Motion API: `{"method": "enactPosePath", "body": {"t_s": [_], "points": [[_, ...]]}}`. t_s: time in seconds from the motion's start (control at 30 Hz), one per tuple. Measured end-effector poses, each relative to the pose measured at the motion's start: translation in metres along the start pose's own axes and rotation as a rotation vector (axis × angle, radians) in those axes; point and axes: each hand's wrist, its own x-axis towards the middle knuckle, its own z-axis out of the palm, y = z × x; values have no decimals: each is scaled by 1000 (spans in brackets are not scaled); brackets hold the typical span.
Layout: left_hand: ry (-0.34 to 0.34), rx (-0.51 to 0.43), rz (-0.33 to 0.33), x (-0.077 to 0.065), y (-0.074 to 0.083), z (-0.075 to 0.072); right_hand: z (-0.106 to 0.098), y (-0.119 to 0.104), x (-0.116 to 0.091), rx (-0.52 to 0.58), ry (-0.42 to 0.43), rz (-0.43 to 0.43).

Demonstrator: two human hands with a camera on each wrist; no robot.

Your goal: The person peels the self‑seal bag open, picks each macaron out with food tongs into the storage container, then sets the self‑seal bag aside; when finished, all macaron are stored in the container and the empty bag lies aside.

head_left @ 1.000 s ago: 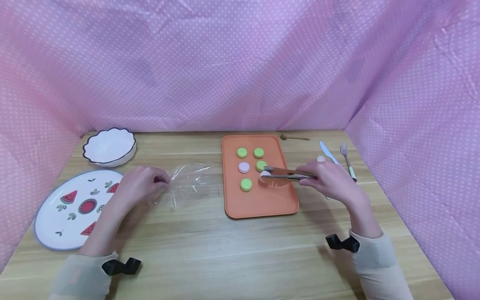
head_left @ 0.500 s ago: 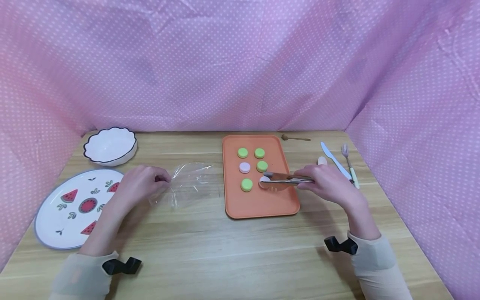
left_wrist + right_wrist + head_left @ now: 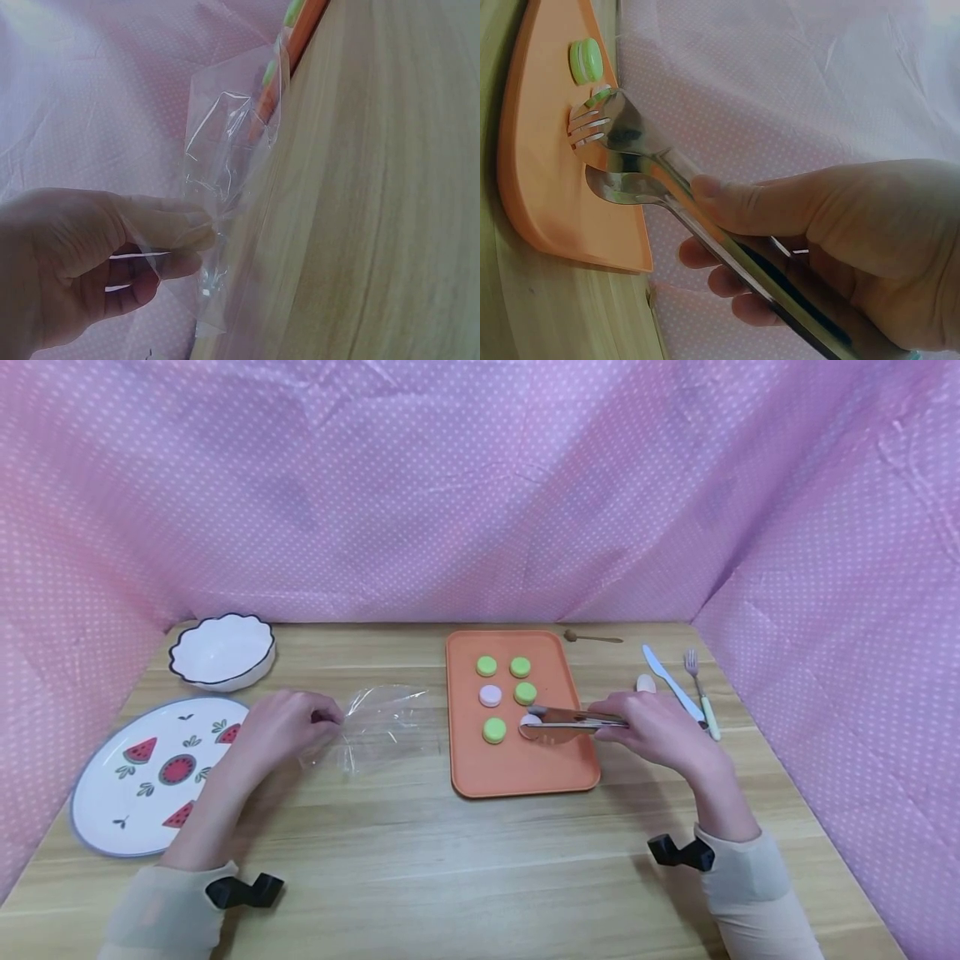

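Observation:
My right hand [image 3: 660, 727] grips metal serving tongs [image 3: 585, 718] over the orange tray [image 3: 525, 778]. The right wrist view shows the fork-shaped end [image 3: 622, 127] and the spoon-shaped end of the tongs, set apart. In the head view the tips lie about a pink macaron [image 3: 528, 721], partly covering it. Several green macarons [image 3: 494, 730] and another pink macaron [image 3: 491, 696] sit on the tray. At the left, my left hand [image 3: 288, 735] pinches the edge of a clear plastic bag [image 3: 232, 150], which lies toward the tray.
Left of the bag are a white scalloped bowl [image 3: 223, 652] and a plate with watermelon prints [image 3: 135, 793]. A honey dipper [image 3: 592, 637] lies behind the tray. A knife [image 3: 671, 681], a fork [image 3: 703, 693] and a spoon [image 3: 646, 683] lie beyond my right hand.
The tongs and my right hand have shifted slightly toward the near side, tips now around the pink macaron; more of the spoon shows. My left hand and the bag stay put.

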Motion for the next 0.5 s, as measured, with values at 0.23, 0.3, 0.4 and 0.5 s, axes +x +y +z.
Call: {"method": "enactPosePath", "body": {"t_s": [0.23,0.3,0.4,0.5], "points": [[-9,-4,6,1,-1,0,1,0,-1,-10,19,-14],[-9,-2,7,1,-1,0,1,-1,-1,-9,21,-18],[-12,-5,4,0,-1,-1,1,-1,0,-11,17,-15],[-17,-6,3,0,-1,-2,1,-2,0,-12,15,-12]]}}
